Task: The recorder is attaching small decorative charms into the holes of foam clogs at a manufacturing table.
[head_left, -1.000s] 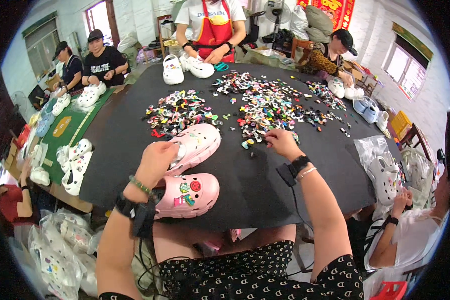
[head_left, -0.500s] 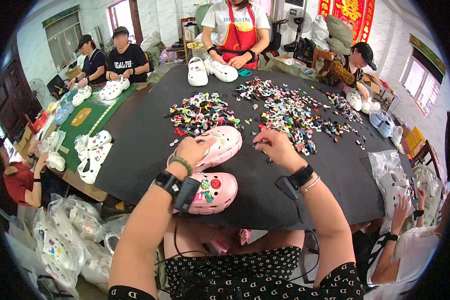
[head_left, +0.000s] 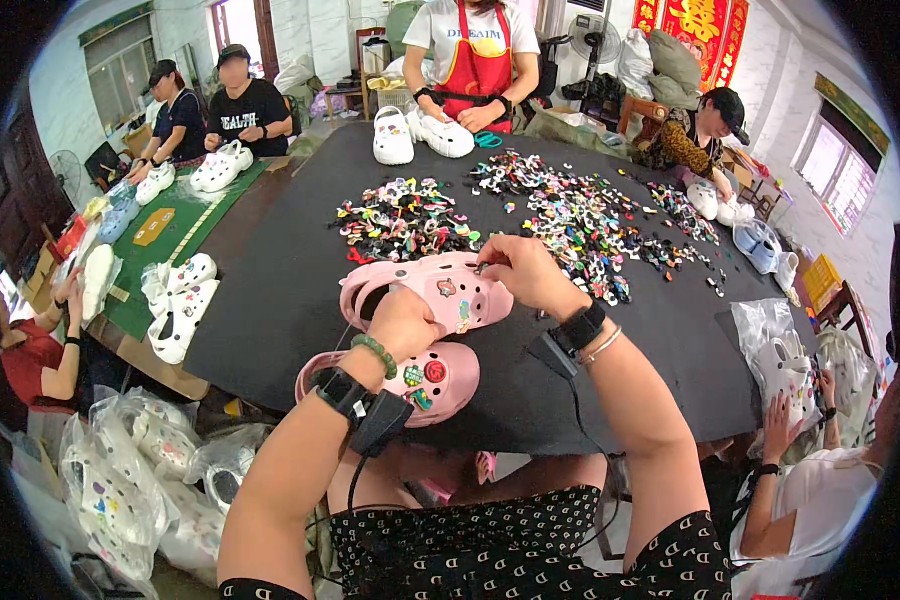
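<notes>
Clogs, pink pair, on the dark counter [head_left: 270,290] at the near edge, left of centre. Near clog [head_left: 460,391] looks further along: red round charm [head_left: 435,372] plus green charms [head_left: 420,400] on its upper, some holes open; left wrist hides part, so no full count. Far clog [head_left: 420,272] is partway, I'd judge: reddish charm [head_left: 447,288] and greenish charm [head_left: 463,312] in, several holes toward the toe bare. Loose stock is ample: left charm pile [head_left: 405,225] just beyond the far clog, bigger right charm pile [head_left: 585,215] farther right.

Orientation: both toes point right, heels left. Long axes run left-right, roughly parallel, one clog behind the other. Far clog shows its upper and opening; can't tell if its sole sits flat.

Left hand [head_left: 406,322] is closed on the far clog around the opening, steadying it. Right hand [head_left: 483,268] is narrow, fingertips pinched together at the far side of that clog's toe; can't tell if a charm is between them.
</notes>
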The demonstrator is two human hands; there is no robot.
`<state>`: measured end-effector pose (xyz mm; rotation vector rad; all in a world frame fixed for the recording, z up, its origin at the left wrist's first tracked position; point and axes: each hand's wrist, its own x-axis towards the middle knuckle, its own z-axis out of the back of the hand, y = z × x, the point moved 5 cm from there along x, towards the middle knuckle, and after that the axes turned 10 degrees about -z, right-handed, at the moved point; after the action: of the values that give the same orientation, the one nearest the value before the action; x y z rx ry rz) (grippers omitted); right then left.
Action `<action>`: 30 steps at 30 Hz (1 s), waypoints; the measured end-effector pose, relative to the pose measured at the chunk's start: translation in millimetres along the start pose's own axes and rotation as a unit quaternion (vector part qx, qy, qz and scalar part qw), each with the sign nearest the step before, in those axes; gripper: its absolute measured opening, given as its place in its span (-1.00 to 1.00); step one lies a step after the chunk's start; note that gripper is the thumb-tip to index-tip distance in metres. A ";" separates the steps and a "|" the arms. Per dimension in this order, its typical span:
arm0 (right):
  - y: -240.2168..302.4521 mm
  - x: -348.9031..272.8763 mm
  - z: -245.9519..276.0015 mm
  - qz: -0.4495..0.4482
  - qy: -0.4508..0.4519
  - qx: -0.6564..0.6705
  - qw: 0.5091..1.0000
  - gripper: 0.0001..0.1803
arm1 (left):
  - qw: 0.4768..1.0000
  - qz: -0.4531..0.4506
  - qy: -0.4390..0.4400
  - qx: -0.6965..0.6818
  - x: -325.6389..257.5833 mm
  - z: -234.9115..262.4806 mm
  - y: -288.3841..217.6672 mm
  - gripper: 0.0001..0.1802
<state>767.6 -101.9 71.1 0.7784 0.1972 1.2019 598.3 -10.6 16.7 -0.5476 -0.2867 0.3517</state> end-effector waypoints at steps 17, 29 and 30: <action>-11.0 15.1 -32.4 -0.009 0.061 -0.071 0.996 -0.82 | 1.000 0.019 0.007 -0.020 0.9 1.9 5.4 -0.73; -18.3 22.9 -44.7 -0.067 0.027 -0.130 0.989 -0.34 | 0.999 -0.001 0.017 -0.041 -0.1 2.6 0.6 -0.75; -23.7 26.7 -45.4 -0.069 0.027 -0.131 0.989 -0.34 | 0.999 -0.002 0.019 -0.041 1.2 1.8 0.8 -0.75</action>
<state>771.8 -61.8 29.7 0.4960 0.1323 1.0913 598.5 -8.8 17.9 -0.6347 -0.2657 0.3264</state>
